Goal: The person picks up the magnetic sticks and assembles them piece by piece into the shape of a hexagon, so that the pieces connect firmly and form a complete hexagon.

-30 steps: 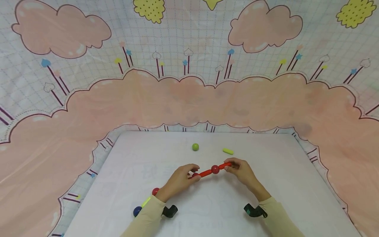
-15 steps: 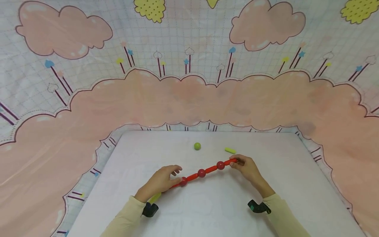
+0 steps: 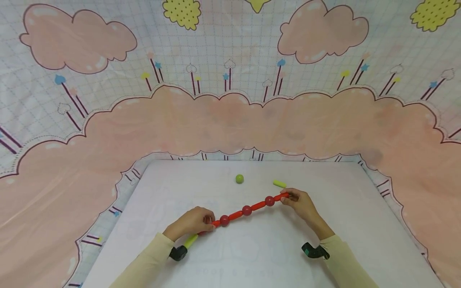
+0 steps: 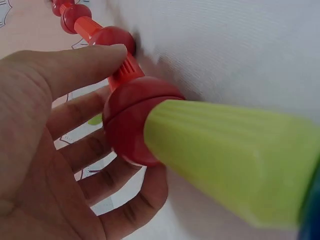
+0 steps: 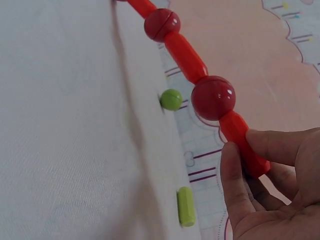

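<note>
A chain of red rods and dark red balls, like a magnetic building set, slants up to the right in the head view; one middle ball (image 3: 246, 210) shows plainly. At its right end, my right hand (image 3: 302, 206) pinches the last red rod (image 5: 242, 145) between thumb and fingers. My left hand (image 3: 191, 223) grips the lower left part, its thumb over a red rod (image 4: 126, 72) and its fingers curled beneath the chain. Beyond that, a red ball (image 4: 142, 115) joins a yellow-green rod (image 4: 225, 155), whose far end meets a dark blue piece (image 4: 311, 220) at the frame's edge.
A green ball (image 3: 239, 179) and a short yellow-green rod (image 3: 279, 184) lie towards the back of the white table (image 3: 345, 192). Behind it hangs a printed cloth (image 3: 230, 124) with clouds. Black wrist cameras sit at both sleeves.
The left hand has slid leftward down the chain and now grips near the yellow-green rod. More red balls and rods show between the hands. The right hand has shifted slightly right and away.
</note>
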`<action>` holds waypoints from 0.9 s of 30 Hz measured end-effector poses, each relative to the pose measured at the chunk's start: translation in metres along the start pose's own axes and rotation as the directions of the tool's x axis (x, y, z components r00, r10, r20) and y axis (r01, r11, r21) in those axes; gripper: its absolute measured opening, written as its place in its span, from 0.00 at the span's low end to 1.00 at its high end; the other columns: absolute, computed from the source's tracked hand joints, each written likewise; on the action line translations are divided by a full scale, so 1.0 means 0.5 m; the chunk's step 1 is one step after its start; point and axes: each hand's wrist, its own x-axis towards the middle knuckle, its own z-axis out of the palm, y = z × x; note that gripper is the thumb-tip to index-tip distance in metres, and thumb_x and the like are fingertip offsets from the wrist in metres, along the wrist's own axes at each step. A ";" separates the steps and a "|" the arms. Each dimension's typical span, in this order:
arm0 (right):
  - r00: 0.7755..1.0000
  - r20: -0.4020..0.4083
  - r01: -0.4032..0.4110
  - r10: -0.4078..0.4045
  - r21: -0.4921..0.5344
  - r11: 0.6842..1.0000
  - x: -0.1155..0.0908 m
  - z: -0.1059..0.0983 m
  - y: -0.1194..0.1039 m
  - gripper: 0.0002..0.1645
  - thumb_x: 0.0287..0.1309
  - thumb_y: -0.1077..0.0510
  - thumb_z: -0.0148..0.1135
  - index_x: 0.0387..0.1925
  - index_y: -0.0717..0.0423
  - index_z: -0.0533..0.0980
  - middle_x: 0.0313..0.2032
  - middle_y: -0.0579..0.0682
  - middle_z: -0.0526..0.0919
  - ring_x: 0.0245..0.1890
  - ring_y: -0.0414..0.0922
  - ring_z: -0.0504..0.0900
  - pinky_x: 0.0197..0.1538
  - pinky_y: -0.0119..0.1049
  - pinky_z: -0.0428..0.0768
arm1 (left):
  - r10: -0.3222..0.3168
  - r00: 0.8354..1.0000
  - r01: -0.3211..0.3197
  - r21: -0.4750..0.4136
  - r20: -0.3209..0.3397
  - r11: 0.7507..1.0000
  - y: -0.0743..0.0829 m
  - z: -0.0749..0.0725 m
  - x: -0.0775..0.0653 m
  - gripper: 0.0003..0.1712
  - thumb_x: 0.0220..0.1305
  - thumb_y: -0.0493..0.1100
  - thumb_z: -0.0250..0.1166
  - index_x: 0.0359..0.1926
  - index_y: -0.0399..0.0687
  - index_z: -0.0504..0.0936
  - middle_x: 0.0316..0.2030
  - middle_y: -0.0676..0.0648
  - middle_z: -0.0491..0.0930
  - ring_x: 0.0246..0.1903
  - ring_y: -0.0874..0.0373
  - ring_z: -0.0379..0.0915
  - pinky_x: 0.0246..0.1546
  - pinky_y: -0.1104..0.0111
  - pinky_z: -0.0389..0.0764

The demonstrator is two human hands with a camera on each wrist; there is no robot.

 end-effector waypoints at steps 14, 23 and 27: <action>1.000 -0.019 -0.024 0.024 0.002 1.000 0.016 -0.009 0.016 0.23 0.61 0.59 0.65 0.56 0.63 0.77 0.47 0.58 0.83 0.39 0.37 0.81 0.46 0.35 0.78 | -0.051 0.998 0.054 0.066 -0.039 0.996 0.007 -0.001 0.035 0.09 0.59 0.48 0.70 0.39 0.52 0.84 0.27 0.55 0.75 0.26 0.61 0.69 0.26 0.70 0.70; 0.999 -0.015 -0.040 0.041 0.023 0.999 0.017 -0.006 0.020 0.24 0.61 0.57 0.66 0.56 0.64 0.76 0.48 0.60 0.83 0.39 0.36 0.82 0.45 0.36 0.79 | -0.076 0.994 0.080 0.048 -0.081 0.996 0.007 0.002 0.046 0.05 0.59 0.46 0.69 0.36 0.52 0.84 0.24 0.55 0.75 0.23 0.60 0.70 0.23 0.69 0.69; 0.999 -0.010 -0.044 0.045 0.040 0.998 0.015 -0.005 0.014 0.23 0.62 0.59 0.65 0.56 0.65 0.76 0.50 0.63 0.82 0.39 0.35 0.81 0.47 0.37 0.80 | -0.104 0.989 0.109 0.043 -0.104 0.993 0.006 0.004 0.050 0.05 0.59 0.46 0.69 0.34 0.53 0.83 0.23 0.55 0.75 0.20 0.60 0.69 0.22 0.69 0.68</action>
